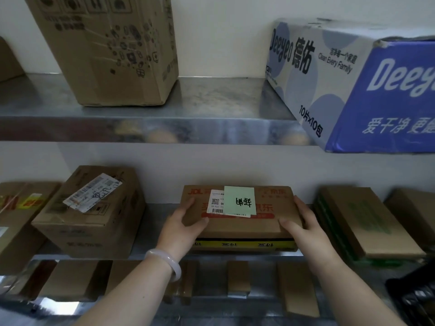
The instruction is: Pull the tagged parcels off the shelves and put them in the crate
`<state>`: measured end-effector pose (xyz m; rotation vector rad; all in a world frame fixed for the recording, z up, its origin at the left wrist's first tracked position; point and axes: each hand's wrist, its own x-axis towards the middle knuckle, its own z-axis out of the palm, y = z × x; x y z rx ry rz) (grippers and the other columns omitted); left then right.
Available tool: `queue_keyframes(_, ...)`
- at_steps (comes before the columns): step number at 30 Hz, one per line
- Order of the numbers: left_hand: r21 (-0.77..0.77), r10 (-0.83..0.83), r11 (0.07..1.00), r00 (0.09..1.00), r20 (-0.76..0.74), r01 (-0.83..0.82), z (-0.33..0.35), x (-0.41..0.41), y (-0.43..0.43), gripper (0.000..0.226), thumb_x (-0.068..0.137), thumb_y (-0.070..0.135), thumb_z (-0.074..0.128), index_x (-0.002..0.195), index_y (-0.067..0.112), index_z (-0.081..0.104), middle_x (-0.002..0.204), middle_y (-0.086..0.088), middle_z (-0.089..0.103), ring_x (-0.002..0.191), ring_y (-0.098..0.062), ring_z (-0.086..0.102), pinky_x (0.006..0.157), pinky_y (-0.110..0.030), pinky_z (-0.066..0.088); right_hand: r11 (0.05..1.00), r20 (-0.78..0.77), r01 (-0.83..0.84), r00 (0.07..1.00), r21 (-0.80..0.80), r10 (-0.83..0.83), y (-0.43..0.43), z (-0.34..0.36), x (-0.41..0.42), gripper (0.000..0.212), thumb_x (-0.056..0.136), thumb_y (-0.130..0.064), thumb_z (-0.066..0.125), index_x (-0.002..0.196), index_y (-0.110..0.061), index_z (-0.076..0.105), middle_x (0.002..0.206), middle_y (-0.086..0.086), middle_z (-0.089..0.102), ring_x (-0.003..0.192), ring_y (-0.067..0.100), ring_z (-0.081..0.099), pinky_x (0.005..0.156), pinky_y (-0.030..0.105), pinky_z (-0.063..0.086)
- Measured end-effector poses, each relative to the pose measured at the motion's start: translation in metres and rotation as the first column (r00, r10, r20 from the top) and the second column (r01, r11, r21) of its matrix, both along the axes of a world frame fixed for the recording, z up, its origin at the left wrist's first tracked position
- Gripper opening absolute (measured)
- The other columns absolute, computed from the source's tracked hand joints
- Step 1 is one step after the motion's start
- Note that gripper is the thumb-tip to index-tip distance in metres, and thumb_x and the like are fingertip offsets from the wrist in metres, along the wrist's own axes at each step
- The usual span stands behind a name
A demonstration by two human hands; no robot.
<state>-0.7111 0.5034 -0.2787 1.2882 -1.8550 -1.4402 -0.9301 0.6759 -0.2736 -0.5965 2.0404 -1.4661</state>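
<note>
A flat brown JDL parcel [266,220] lies on the middle metal shelf [155,231], with a white shipping label and a pale green note with handwriting on top. It rests on another box with a yellow front strip [244,244]. My left hand [181,225] grips the parcel's left end, thumb on top. My right hand [303,224] grips its right end the same way. A dark crate [416,295] shows partly at the lower right edge.
Left of the parcel stand a brown box with a peeling label [94,212] and another carton [16,220]. Flat boxes [367,224] lie to the right. The upper shelf [211,102] holds a tall carton [110,48] and a blue Deeyeo box [357,83] overhanging its edge.
</note>
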Motion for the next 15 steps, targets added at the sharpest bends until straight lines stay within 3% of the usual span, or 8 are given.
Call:
queue_keyframes(3,-0.052,-0.069,0.996,0.997,0.026,0.071,0.003,-0.002,-0.004,0.072,0.080,0.042,0.075,0.142,0.046,0.039,0.150,0.004,0.040,0.137,-0.023,0.040,0.110,-0.048,0.040,1.000,-0.059,-0.012,0.998,0.003,0.013,0.010,0.002,0.014,0.066,0.090,-0.035,0.066,0.144,-0.049,0.031,0.127,-0.023,0.044,0.115,0.004,0.045,0.090,0.023,0.038)
queue_keyframes(7,-0.127,-0.171,0.977,0.985,0.024,0.173,0.008,-0.009,-0.007,0.073,0.077,0.048,0.076,0.139,0.052,0.038,0.153,0.006,0.035,0.138,-0.021,0.037,0.112,-0.046,0.038,0.995,-0.134,0.101,0.986,-0.012,-0.102,0.028,0.010,0.034,0.067,0.085,-0.039,0.069,0.143,-0.046,0.035,0.129,-0.020,0.044,0.110,-0.003,0.047,0.091,0.017,0.038)
queue_keyframes(11,-0.168,-0.323,0.932,0.946,0.021,0.322,0.012,-0.012,-0.004,0.074,0.076,0.052,0.075,0.137,0.057,0.035,0.153,0.009,0.034,0.138,-0.019,0.038,0.111,-0.044,0.038,0.956,-0.153,0.292,0.944,-0.033,-0.294,0.053,0.018,0.062,0.067,0.082,-0.034,0.074,0.140,-0.041,0.043,0.133,-0.009,0.048,0.119,0.010,0.049,0.103,0.033,0.043)
queue_keyframes(15,-0.194,-0.505,0.844,0.862,0.031,0.501,0.017,-0.011,0.007,0.073,0.074,0.057,0.075,0.136,0.060,0.037,0.153,0.013,0.035,0.138,-0.018,0.038,0.112,-0.040,0.037,0.867,-0.160,0.494,0.853,-0.061,-0.497,0.088,0.022,0.108,0.066,0.080,-0.028,0.077,0.137,-0.040,0.047,0.134,-0.006,0.048,0.121,0.012,0.048,0.107,0.037,0.041)
